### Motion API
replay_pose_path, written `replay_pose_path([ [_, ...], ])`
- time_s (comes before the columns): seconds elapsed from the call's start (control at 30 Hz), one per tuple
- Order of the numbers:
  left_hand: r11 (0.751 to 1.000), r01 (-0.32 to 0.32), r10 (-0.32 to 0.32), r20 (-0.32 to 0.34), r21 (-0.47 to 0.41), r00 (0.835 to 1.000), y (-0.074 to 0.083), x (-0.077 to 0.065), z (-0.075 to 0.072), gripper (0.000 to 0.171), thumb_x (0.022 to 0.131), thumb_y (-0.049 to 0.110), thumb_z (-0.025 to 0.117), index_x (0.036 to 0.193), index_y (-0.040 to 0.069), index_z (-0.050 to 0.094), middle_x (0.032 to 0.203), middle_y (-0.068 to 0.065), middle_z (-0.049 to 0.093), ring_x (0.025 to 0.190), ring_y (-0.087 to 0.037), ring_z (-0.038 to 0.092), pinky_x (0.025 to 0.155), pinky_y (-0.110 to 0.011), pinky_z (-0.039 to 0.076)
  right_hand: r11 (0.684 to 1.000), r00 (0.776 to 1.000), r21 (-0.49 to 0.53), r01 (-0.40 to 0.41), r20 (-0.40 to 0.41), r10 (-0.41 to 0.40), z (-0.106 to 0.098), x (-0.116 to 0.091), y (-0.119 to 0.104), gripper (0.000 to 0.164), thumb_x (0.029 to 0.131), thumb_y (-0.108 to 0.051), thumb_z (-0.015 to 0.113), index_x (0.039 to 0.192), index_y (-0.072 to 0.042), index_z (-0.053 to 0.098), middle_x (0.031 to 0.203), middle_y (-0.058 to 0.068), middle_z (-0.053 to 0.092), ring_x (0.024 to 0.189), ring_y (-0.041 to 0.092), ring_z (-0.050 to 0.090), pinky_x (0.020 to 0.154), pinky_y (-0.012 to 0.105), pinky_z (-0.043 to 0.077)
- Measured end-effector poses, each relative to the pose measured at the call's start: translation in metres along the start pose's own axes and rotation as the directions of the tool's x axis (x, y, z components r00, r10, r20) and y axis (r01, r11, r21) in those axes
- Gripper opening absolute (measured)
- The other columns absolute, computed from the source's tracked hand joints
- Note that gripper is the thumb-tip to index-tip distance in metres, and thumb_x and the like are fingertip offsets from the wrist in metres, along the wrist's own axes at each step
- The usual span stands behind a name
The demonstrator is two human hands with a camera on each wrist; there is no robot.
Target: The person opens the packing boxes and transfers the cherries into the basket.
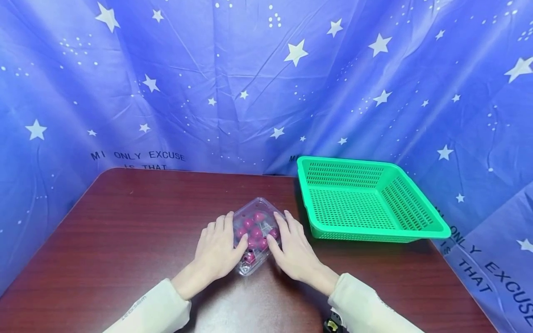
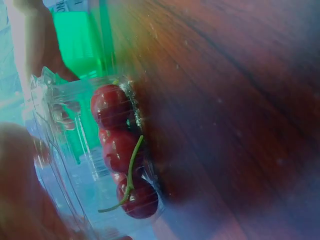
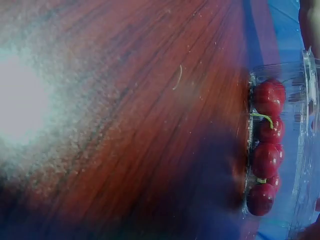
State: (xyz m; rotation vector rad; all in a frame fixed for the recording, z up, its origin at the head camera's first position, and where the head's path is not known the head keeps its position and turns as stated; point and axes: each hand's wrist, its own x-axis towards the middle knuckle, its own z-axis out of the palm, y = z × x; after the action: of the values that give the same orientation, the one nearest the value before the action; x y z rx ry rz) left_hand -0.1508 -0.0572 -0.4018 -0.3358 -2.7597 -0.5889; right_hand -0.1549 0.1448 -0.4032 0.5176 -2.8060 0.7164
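In the head view a clear plastic clamshell box (image 1: 261, 202) sits on the table, turned cornerwise toward me, its lid closed. Several dark red cherries (image 1: 257, 232) lie in its bottom; the wrist views show them low against the wall, some with green stems (image 2: 131, 175). My left hand (image 1: 216, 249) grips the box from the left, thumb over the lid's near part and fingers along the side. From the right, my right hand (image 1: 297, 252) grips the opposite side, thumb also on the lid. The side view through the right wrist camera shows more cherries (image 3: 265, 160) in a row.
A green perforated plastic basket (image 1: 424, 203) stands to the right of the box at the table's back right. The dark red wooden table (image 1: 137, 222) ends at a blue star-print curtain (image 1: 233, 69). A small black object (image 1: 333, 323) shows below the right sleeve.
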Motion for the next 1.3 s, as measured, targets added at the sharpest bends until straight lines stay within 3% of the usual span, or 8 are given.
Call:
replay_pose_path([
  [0.17, 1.0, 0.01, -0.01, 0.002, 0.024, 1.0, 0.001, -0.001, 0.0, 0.066, 0.089, 0.037, 0.052, 0.133, -0.012, 0.043, 0.118, -0.029, 0.059, 0.098, -0.044, 0.057, 0.085, -0.053, 0.048, 1.0, 1.0, 0.015, -0.025, 0.017, 0.025, 0.001, 0.004, -0.001, 0.059, 0.095, -0.031, 0.052, 0.145, -0.002, 0.037, 0.149, 0.032, 0.033, 0.132, 0.047, 0.034, 0.105, 0.062, 0.037],
  [0.37, 0.998, 0.016, -0.016, 0.007, 0.058, 1.0, 0.002, -0.003, -0.001, 0.065, 0.089, 0.032, 0.053, 0.134, -0.014, 0.043, 0.115, -0.03, 0.059, 0.094, -0.044, 0.059, 0.083, -0.052, 0.051, 0.997, 0.998, 0.052, 0.052, 0.03, -0.053, 0.001, 0.012, 0.008, 0.058, 0.095, -0.026, 0.053, 0.144, 0.0, 0.037, 0.148, 0.033, 0.034, 0.132, 0.048, 0.034, 0.105, 0.064, 0.034],
  [0.5, 0.996, 0.019, -0.021, 0.012, 0.085, 1.0, 0.005, -0.005, -0.003, 0.065, 0.09, 0.033, 0.052, 0.133, -0.015, 0.044, 0.113, -0.03, 0.06, 0.089, -0.043, 0.061, 0.08, -0.05, 0.053, 0.993, 0.996, 0.077, 0.085, 0.033, -0.088, 0.003, 0.018, 0.014, 0.057, 0.095, -0.026, 0.053, 0.145, -0.003, 0.037, 0.149, 0.031, 0.035, 0.133, 0.046, 0.034, 0.105, 0.064, 0.034],
  [0.83, 0.992, 0.036, -0.036, 0.002, 0.118, 0.999, 0.015, -0.014, -0.008, 0.066, 0.091, 0.034, 0.052, 0.13, -0.019, 0.044, 0.107, -0.032, 0.062, 0.077, -0.04, 0.065, 0.066, -0.046, 0.058, 0.992, 0.996, 0.1, 0.082, 0.013, -0.083, 0.008, 0.026, 0.018, 0.052, 0.096, -0.023, 0.049, 0.147, -0.013, 0.04, 0.148, 0.03, 0.035, 0.134, 0.044, 0.034, 0.105, 0.064, 0.034],
  [1.07, 0.972, 0.055, -0.06, 0.015, 0.228, 0.998, 0.028, -0.017, -0.011, 0.07, 0.091, 0.038, 0.053, 0.128, -0.021, 0.045, 0.109, -0.037, 0.065, 0.075, -0.04, 0.07, 0.054, -0.043, 0.059, 0.986, 0.991, 0.104, 0.132, 0.022, -0.134, 0.011, 0.034, 0.019, 0.048, 0.097, -0.015, 0.045, 0.145, -0.01, 0.042, 0.15, 0.03, 0.035, 0.135, 0.045, 0.035, 0.104, 0.065, 0.035],
  [1.3, 0.943, 0.04, -0.023, -0.055, 0.33, 0.998, 0.035, -0.019, -0.008, 0.071, 0.088, 0.041, 0.056, 0.119, -0.022, 0.051, 0.097, -0.035, 0.068, 0.059, -0.03, 0.07, 0.045, -0.034, 0.057, 0.983, 0.986, 0.103, 0.154, 0.05, -0.16, 0.011, 0.042, 0.019, 0.046, 0.097, -0.012, 0.044, 0.143, -0.011, 0.044, 0.15, 0.029, 0.036, 0.136, 0.041, 0.036, 0.105, 0.062, 0.036],
])
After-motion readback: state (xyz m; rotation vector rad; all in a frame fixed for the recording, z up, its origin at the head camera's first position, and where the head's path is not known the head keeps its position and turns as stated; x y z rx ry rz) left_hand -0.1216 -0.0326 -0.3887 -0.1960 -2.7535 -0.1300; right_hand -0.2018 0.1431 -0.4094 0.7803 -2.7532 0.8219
